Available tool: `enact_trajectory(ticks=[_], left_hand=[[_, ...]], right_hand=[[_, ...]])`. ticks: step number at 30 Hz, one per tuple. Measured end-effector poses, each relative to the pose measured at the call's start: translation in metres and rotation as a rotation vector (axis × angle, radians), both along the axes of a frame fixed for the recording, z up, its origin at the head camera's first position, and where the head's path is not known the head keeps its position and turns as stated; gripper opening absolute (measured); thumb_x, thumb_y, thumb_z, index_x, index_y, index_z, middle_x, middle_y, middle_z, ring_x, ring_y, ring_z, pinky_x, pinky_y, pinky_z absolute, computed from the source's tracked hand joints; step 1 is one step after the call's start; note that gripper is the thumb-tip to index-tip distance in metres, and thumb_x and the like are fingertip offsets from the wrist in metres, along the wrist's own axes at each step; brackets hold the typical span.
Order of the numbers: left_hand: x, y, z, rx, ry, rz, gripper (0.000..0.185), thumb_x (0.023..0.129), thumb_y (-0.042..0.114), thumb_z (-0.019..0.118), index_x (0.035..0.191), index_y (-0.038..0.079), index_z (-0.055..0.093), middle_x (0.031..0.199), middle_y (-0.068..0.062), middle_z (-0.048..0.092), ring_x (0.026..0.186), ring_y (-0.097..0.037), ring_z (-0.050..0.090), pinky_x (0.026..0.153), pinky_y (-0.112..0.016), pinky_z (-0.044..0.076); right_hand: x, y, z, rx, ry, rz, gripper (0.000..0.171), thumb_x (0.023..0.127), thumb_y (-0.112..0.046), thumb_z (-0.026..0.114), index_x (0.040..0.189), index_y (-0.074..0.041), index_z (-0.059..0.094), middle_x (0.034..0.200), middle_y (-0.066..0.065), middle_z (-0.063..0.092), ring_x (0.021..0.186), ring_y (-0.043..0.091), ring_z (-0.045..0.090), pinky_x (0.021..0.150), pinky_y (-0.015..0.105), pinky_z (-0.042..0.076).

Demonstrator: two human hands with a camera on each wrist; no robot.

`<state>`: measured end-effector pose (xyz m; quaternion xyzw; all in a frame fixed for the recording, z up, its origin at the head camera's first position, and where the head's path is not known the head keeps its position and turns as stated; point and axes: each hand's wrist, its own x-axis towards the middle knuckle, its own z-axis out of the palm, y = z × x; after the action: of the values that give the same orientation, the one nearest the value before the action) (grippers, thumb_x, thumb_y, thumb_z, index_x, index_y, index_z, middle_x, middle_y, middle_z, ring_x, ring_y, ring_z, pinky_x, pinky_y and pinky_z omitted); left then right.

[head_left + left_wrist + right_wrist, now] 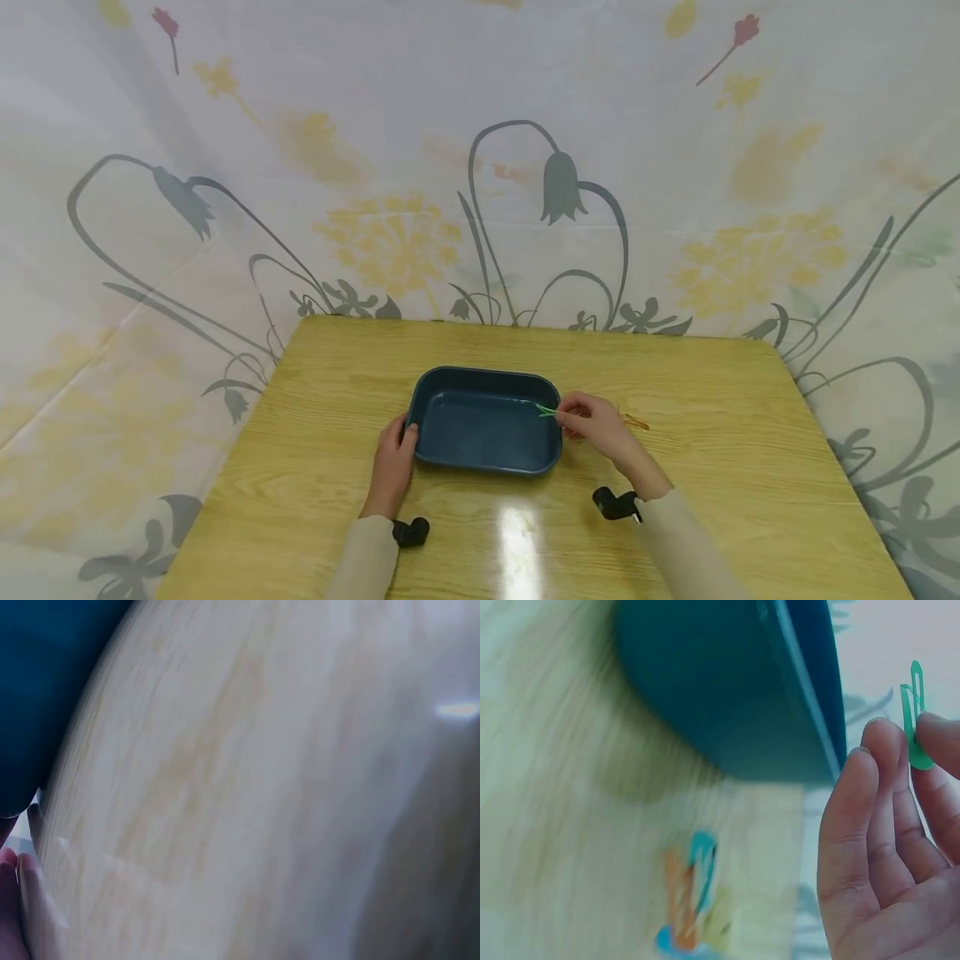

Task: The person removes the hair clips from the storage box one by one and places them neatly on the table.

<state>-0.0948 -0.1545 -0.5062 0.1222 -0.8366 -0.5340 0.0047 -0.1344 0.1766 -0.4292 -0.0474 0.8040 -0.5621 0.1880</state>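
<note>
A dark blue rectangular basin [480,432] rests on the table. At its left side my left hand [394,462] grips the wall, with the thumb over the rim. My right hand [596,427] is at the right rim and pinches a green snap hair clip [546,411] between thumb and finger, its narrow end pointing over the basin. In the right wrist view the green clip [920,760] shows its rounded end between the fingertips. The left wrist view catches only the edge of the left fingers [9,900] beside the basin wall [52,682].
Right of the basin, partly behind the right hand, lie more hair clips, among them an orange one [636,422]. A teal clip [703,847] and a yellow clip [718,922] lie beside it. The wooden table [337,367] ends at a flowered cloth backdrop [420,167].
</note>
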Motion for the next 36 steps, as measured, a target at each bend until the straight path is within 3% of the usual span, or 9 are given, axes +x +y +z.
enact_trajectory(ticks=[12, 17, 22, 31, 36], left_hand=[[0.000, 0.003, -0.002, -0.023, -0.002, -0.009, 0.053, 0.097, 0.044, 0.039, 0.139, 0.011, 0.040, 0.142, -0.014, 0.035, 0.130, -0.032, 0.035, 0.104, -0.051, 0.031], [0.002, 0.003, -0.001, -0.016, -0.005, -0.004, 0.055, 0.097, 0.044, 0.039, 0.139, 0.010, 0.039, 0.143, -0.015, 0.034, 0.131, -0.033, 0.033, 0.105, -0.051, 0.029], [0.003, 0.004, -0.001, -0.019, -0.016, -0.018, 0.057, 0.097, 0.046, 0.037, 0.140, 0.009, 0.037, 0.143, -0.016, 0.033, 0.131, -0.033, 0.032, 0.105, -0.051, 0.029], [0.001, 0.000, 0.001, -0.026, -0.032, -0.026, 0.061, 0.096, 0.051, 0.035, 0.141, 0.011, 0.036, 0.144, -0.015, 0.031, 0.132, -0.033, 0.031, 0.106, -0.052, 0.028], [-0.002, -0.003, 0.001, -0.031, -0.023, -0.022, 0.059, 0.095, 0.050, 0.037, 0.139, 0.011, 0.038, 0.143, -0.015, 0.034, 0.132, -0.032, 0.032, 0.106, -0.051, 0.028]], right_hand=[[0.025, 0.064, -0.030, -0.008, -0.073, -0.151, 0.034, 0.094, -0.022, 0.053, 0.112, 0.007, 0.052, 0.098, 0.020, 0.060, 0.085, 0.029, 0.060, 0.076, 0.036, 0.053], [0.030, 0.076, -0.042, -0.038, -0.147, -0.215, 0.032, 0.096, -0.019, 0.049, 0.115, 0.007, 0.048, 0.090, 0.015, 0.062, 0.079, 0.022, 0.062, 0.073, 0.034, 0.053], [0.032, 0.082, -0.053, -0.041, -0.161, -0.264, 0.030, 0.097, -0.016, 0.048, 0.114, 0.008, 0.047, 0.085, 0.010, 0.062, 0.073, 0.016, 0.062, 0.068, 0.029, 0.053], [0.030, 0.095, -0.066, -0.248, -0.258, -0.339, 0.038, 0.097, -0.011, 0.046, 0.127, 0.010, 0.037, 0.095, 0.006, 0.066, 0.086, 0.013, 0.067, 0.080, 0.027, 0.053], [0.030, 0.093, -0.067, -0.262, -0.269, -0.331, 0.039, 0.096, -0.013, 0.048, 0.127, 0.009, 0.038, 0.100, 0.007, 0.066, 0.090, 0.014, 0.066, 0.083, 0.026, 0.052]])
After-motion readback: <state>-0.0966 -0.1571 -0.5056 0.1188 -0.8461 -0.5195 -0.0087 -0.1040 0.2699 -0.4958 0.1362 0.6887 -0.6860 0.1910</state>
